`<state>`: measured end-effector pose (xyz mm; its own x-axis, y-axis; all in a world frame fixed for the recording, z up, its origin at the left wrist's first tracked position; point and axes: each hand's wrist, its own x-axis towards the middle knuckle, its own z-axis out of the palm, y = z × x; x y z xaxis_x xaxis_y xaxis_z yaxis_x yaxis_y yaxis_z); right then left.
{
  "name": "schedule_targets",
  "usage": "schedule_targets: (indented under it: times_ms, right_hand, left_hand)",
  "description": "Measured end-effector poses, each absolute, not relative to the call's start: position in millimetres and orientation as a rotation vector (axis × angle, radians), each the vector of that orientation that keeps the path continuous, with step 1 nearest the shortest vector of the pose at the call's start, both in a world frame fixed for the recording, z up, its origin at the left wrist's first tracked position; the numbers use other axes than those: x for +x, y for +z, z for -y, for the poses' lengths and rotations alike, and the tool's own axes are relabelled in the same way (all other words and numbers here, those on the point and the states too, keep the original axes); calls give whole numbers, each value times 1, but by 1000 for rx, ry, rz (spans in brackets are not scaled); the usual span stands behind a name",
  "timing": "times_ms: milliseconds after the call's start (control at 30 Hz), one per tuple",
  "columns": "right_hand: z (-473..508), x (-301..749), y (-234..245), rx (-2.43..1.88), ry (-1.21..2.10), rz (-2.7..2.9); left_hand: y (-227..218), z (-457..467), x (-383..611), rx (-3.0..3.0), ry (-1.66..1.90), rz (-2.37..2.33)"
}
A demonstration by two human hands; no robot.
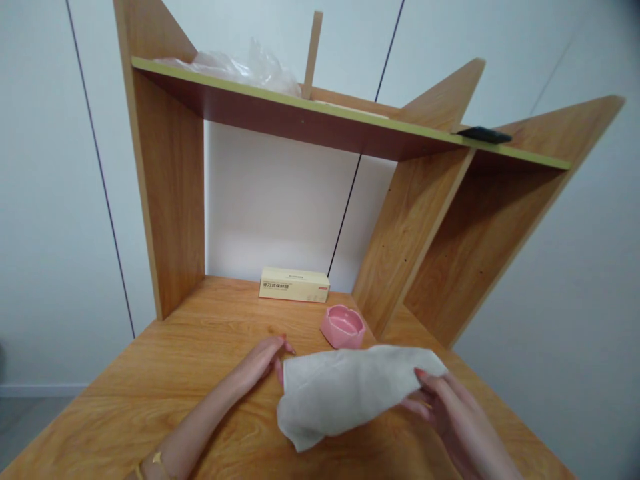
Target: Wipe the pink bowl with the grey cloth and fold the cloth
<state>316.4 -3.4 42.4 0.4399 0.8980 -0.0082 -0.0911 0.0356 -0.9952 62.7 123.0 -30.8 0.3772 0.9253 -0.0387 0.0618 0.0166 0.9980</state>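
A folded grey-white cloth (350,390) hangs at a slant just above the wooden tabletop. My right hand (447,403) is closed on its right end, the thumb on top and the other fingers underneath. At the cloth's left edge is my left hand (267,357), its fingers apart and slightly bent. One fingertip there is partly hidden by the cloth, and whether it touches the fabric is hard to tell. Behind the cloth stands a pink faceted ashtray (344,327) with a notched rim.
A cream-coloured box (294,285) with printed lettering lies at the back of the wooden table (225,313). Wooden upright panels (170,200) carry a shelf (280,100) overhead. On that shelf are clear plastic film (245,70) and a flat black object (485,135).
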Motion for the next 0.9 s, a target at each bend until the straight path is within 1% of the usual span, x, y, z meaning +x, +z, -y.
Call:
schedule_targets:
  times_ms: [133,267,367,433,533,633,767,900]
  right_hand:
    - [26,345,4,-1480,896,704]
    - [37,362,-11,-1721,821,703]
    - [38,379,-18,-1903,804,811]
    - [38,392,-22,-2016,687,968]
    - [39,410,-23,-2126,375,1154]
    - [36,416,-19,-2164,260,1235]
    - [18,408,-16,-2101,348,1375]
    - [-3,399,-22,-2031,355,1374]
  left_hand:
    - [-24,-114,62,1715,820,-940]
    - [-17,-105,64,1985,744,-1134]
    - [-10,-98,67,2086,667,-1195]
    - [-6,-93,69,2126,633,-1218]
    - [0,-86,72,2188,564,-1227]
    - [3,-82,74,2226,498,-1194]
    - [0,-82,75,2211,460,-1104]
    - [-3,-85,74,2149,444,-993]
